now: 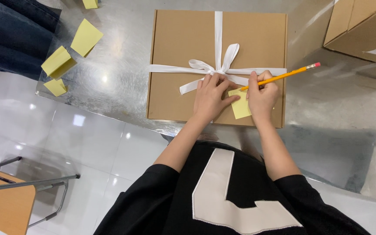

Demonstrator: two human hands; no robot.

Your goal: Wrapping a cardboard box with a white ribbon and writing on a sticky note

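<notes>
steel, scuffed and shiny, makes up the table [118, 74], which stands on a glossy white tile floor [88, 143] with a wooden chair [5, 204] at lower left and stacked cartons [362, 26] at upper right. on the table lies a flat brown box [175, 43] tied with a white ribbon [217, 35], and loose yellow notes [85, 37] sit well apart to its left. the left hand [209, 98] presses flat on a yellow note [241, 106] on the box's near edge, while the right hand [263, 96] grips a pencil [283, 76] with its tip at that note.

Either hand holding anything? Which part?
The right hand grips a yellow pencil near its tip end, eraser pointing away. The left hand holds nothing; it presses flat on a yellow sticky note.
</notes>
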